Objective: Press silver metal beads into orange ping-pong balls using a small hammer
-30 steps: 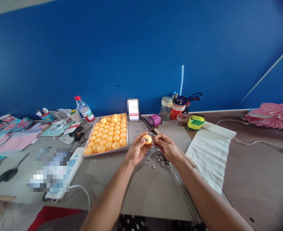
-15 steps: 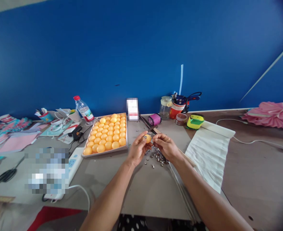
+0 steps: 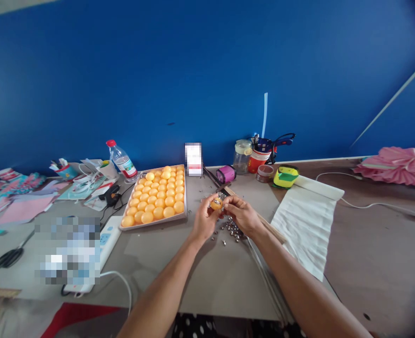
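My left hand is closed around an orange ping-pong ball, gripping it between thumb and fingers. Small silvery bits show on the side of the ball that faces me; whether they sit on it or inside it I cannot tell. At the ball's right edge my right hand is pinched shut, its fingertips against the ball; anything tiny between them is hidden. Loose small silver bells or beads lie scattered on the table below both hands. Left of them, a shallow box holds rows of similar orange balls.
Behind the hands are a purple spool, a glass jar, a red cup of tools and a yellow-green roll. White cloth and thin sticks lie right. A bottle, power strip and scissors are left.
My right fingertips have moved left onto the ball's edge. The ball has turned in my left hand, and the silvery bits now show near its middle.
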`<state>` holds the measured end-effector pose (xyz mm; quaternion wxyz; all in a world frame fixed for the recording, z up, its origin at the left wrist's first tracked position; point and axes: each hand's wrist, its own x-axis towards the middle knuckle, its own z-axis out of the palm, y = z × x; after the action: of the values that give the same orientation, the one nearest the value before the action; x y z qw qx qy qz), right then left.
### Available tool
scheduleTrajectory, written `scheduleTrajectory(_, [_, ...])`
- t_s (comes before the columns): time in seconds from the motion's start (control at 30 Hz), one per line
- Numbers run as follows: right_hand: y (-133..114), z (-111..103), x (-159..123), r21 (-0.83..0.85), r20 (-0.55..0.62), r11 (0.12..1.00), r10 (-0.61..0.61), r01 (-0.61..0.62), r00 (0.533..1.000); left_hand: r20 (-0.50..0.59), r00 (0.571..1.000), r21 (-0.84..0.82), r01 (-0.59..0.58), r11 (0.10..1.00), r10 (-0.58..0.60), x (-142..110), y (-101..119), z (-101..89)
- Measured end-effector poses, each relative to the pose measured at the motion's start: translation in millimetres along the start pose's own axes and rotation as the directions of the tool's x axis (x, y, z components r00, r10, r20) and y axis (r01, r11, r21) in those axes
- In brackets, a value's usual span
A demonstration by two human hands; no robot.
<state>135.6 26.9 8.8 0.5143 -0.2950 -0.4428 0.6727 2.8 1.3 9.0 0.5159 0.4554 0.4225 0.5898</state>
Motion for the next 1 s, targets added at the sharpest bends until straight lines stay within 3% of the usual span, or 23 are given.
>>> scheduleTrajectory(0.3, [3.2,-1.2,1.4,-0.013,0.024,0.999,0.037,-0.036,0.999,0.029,0.969,0.284,-0.243,0.927,0.245,4.3,-14.3,-5.9])
scheduleTrajectory(0.8, [4.1,-1.0,0.9,-0.048,0.003,0.998,0.044,-0.044,0.999,0.143,0.897,0.528,-0.427,0.734,0.419,2.0,-14.9,-8.8])
scheduleTrajectory(1.0, [3.6,0.4,1.2,-0.102,-0.025,0.994,0.036,-0.039,0.999,0.184,0.846,0.585,-0.503,0.636,0.500,1.7,-14.8,-7.6])
